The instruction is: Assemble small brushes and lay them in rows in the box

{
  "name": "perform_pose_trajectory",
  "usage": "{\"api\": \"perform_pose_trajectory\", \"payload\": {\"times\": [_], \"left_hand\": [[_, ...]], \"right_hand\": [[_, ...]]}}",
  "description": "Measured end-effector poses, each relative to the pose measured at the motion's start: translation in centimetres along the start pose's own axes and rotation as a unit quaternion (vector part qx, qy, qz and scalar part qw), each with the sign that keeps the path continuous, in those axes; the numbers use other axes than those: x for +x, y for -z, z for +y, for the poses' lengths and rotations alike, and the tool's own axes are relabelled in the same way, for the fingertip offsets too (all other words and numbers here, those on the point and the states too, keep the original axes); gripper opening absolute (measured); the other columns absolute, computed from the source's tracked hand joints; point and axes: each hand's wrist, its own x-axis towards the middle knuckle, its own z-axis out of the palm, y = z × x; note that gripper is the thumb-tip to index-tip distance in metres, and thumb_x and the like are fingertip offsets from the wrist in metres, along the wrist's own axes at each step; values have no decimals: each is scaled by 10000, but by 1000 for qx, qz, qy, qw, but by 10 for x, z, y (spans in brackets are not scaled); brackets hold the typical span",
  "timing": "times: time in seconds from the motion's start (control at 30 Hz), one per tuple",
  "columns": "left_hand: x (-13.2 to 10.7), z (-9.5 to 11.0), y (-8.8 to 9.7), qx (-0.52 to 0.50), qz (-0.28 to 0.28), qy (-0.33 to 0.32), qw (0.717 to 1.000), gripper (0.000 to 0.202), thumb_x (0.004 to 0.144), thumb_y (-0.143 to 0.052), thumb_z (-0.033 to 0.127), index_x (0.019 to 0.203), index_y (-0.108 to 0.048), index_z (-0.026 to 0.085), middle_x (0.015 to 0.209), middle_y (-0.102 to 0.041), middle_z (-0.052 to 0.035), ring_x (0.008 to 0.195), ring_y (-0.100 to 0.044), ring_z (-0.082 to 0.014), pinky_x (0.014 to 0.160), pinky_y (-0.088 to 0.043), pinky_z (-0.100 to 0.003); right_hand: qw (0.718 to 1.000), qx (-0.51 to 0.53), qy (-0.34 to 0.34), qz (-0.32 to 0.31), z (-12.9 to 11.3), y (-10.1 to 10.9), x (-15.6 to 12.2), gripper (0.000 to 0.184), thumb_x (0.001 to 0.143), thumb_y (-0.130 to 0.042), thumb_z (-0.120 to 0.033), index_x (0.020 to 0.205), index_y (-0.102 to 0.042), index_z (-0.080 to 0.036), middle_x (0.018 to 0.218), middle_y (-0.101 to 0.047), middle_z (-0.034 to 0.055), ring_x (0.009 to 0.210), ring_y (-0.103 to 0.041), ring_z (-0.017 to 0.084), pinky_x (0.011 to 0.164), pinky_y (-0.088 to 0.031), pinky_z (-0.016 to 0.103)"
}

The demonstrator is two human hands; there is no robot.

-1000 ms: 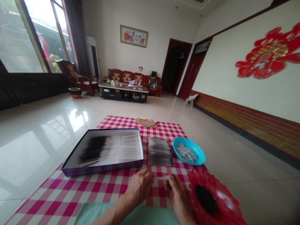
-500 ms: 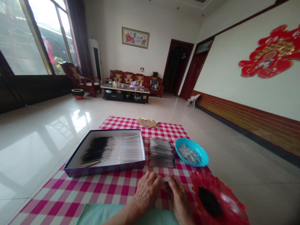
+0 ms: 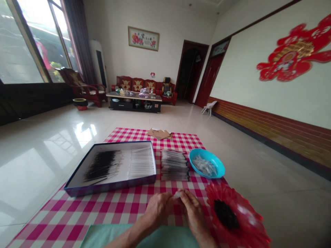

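My left hand (image 3: pixel 158 208) and my right hand (image 3: pixel 192 210) sit low at the near edge of the checked cloth, their fingertips meeting on a small clear plastic piece (image 3: pixel 177 195). Most of that piece is hidden by my fingers. Just beyond my hands lies a stack of thin packets (image 3: pixel 174 166). To its left stands a shallow blue-rimmed box (image 3: pixel 110 185) holding rows of slim black-tipped items and rows of clear ones. A blue bowl (image 3: pixel 205 154) of small clear pieces sits farther right. Beside my right hand is a red flower-shaped plate (image 3: pixel 248 220) with a dark pile.
A pink-and-white checked cloth (image 3: pixel 103 210) covers the shiny tiled floor, with a green cloth (image 3: pixel 111 234) at its near edge. Cardboard scraps (image 3: pixel 159 134) lie at its far end. Beyond stand a low table (image 3: pixel 134 98) and a red sofa (image 3: pixel 142 84).
My hands have come closer together, with their fingertips now meeting on the clear piece. The view has shifted slightly.
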Motion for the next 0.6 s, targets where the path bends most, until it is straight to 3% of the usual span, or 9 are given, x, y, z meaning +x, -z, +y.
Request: {"api": "perform_pose_trajectory", "payload": {"times": [0.07, 0.17, 0.2, 0.23, 0.27, 0.37, 0.43, 0.53, 0.6], "left_hand": [[2, -1, 5, -165, -85, 62, 981, 396, 862, -410, 470, 650, -549, 165, 479, -367, 52, 436, -325, -82, 452, -220, -226], [3, -5, 8, -372, -221, 165, 886, 419, 779, -473, 581, 712, -532, 171, 473, -321, 82, 386, -252, -67, 396, -200, -211], [4, -6, 7, -404, -240, 181, 864, 417, 759, -497, 588, 724, -527, 173, 478, -327, 85, 380, -249, -64, 388, -200, -208], [4, -7, 7, -414, -241, 178, 860, 407, 751, -515, 577, 716, -523, 172, 482, -340, 84, 381, -260, -62, 389, -208, -205], [3, -7, 6, -406, -224, 156, 872, 394, 759, -519, 556, 690, -521, 168, 486, -356, 77, 390, -279, -61, 397, -219, -202], [1, -1, 2, -283, -112, 28, 952, 342, 828, -482, 431, 651, -565, 151, 515, -447, 43, 456, -387, -71, 457, -277, -198], [-1, 4, -2, -164, -31, -43, 985, 283, 871, -437, 340, 763, -632, 166, 598, -547, 21, 543, -488, -92, 533, -335, -199], [-5, 8, -8, -15, 53, -84, 995, 267, 903, -376, 259, 980, -626, 206, 775, -643, -18, 675, -583, -130, 624, -399, -212], [-8, 6, -12, 62, 82, -88, 991, 260, 906, -362, 230, 1014, -597, 200, 814, -649, -40, 710, -597, -148, 631, -422, -223]], "right_hand": [[1000, -5, 13, -22, -5, 0, -2, 236, 775, -635, -425, 903, -702, -239, 872, -706, 16, 823, -633, 207, 769, -485, 302], [999, 4, 26, -42, -10, 0, -4, 222, 785, -624, -420, 882, -701, -235, 826, -694, 15, 785, -625, 199, 736, -488, 294], [999, 12, 26, -39, -11, 0, -5, 222, 780, -629, -420, 880, -702, -235, 826, -692, 16, 784, -625, 199, 731, -489, 293], [999, 24, 23, -33, -10, -1, -5, 227, 775, -636, -421, 887, -702, -236, 841, -692, 20, 793, -627, 202, 731, -491, 295], [999, 40, 17, -27, -9, -1, -5, 237, 771, -640, -422, 904, -701, -236, 871, -693, 25, 811, -629, 205, 737, -494, 299], [993, 119, -6, -13, -5, -5, -3, 312, 777, -633, -433, 1025, -665, -246, 998, -685, 45, 917, -623, 223, 779, -501, 330], [987, 161, -17, -5, -2, -9, -2, 360, 783, -633, -428, 1097, -626, -254, 1051, -677, 51, 985, -607, 227, 802, -499, 339], [986, 162, -27, 2, 1, -13, -2, 308, 757, -673, -394, 1020, -656, -233, 999, -697, 50, 950, -624, 222, 779, -502, 321], [988, 152, -35, 12, 1, -15, -3, 244, 729, -699, -389, 900, -689, -216, 923, -713, 45, 873, -645, 223, 743, -509, 321]]}}
